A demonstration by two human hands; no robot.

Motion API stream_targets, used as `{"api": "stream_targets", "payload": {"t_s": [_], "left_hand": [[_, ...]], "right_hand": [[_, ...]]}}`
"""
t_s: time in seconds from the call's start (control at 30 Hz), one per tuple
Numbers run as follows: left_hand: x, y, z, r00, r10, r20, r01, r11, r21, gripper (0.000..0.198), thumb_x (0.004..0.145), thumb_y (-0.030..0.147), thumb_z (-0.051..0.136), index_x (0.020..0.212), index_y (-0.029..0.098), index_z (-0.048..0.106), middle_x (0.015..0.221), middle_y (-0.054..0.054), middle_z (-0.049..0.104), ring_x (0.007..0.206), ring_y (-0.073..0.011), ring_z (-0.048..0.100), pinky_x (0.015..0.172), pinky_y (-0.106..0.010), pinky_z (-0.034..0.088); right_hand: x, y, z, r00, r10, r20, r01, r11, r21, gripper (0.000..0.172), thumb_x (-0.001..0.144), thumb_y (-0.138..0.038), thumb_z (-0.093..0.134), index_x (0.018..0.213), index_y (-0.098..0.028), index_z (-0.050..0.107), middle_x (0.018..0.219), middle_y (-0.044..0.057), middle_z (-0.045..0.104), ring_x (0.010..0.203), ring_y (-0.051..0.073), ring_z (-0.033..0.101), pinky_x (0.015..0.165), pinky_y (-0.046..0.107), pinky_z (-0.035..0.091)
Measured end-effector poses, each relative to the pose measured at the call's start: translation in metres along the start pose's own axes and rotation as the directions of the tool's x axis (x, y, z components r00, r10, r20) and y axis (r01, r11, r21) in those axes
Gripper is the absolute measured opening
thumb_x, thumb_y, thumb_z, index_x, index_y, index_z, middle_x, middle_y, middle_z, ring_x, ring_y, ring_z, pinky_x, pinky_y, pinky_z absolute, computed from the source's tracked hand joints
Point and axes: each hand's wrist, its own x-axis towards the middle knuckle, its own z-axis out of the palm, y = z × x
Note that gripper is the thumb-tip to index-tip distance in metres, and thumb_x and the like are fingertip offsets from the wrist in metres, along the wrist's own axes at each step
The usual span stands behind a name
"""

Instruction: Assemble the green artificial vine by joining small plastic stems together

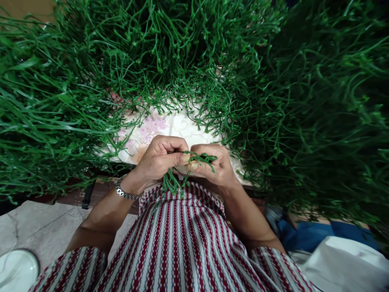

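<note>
My left hand [162, 158] and my right hand [212, 164] meet at the centre, thumbs nearly touching. Between them they pinch a few thin green stems [202, 158], whose tips lie across the right fingers. More green stem ends [172, 181] hang below the left fingers, in front of the striped shirt. A metal watch [124, 190] is on the left wrist. Just beyond the hands shows a pale cloth [178, 127] with pink flowers.
Large heaps of green stems [170, 36] surround the cloth at the left, back and right. At the lower left is a round white lid or dish [18, 269] on a grey surface. White fabric [346, 265] and something blue [322, 235] lie at the lower right.
</note>
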Motion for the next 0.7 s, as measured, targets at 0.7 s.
{"api": "stream_targets", "payload": {"t_s": [0.7], "left_hand": [[-0.003, -0.016, 0.007, 1.000, -0.012, 0.005, 0.013, 0.930, -0.367, 0.023, 0.057, 0.030, 0.076, 0.054, 0.012, 0.061, 0.043, 0.002, 0.045, 0.038, -0.0040, 0.034, 0.037, -0.017, 0.025]], "right_hand": [[-0.008, 0.000, 0.018, 0.978, 0.197, -0.064, -0.119, 0.786, 0.607, 0.012, 0.067, -0.023, 0.071, 0.067, -0.015, 0.063, 0.055, -0.002, 0.053, 0.047, 0.006, 0.043, 0.046, 0.020, 0.035]]}}
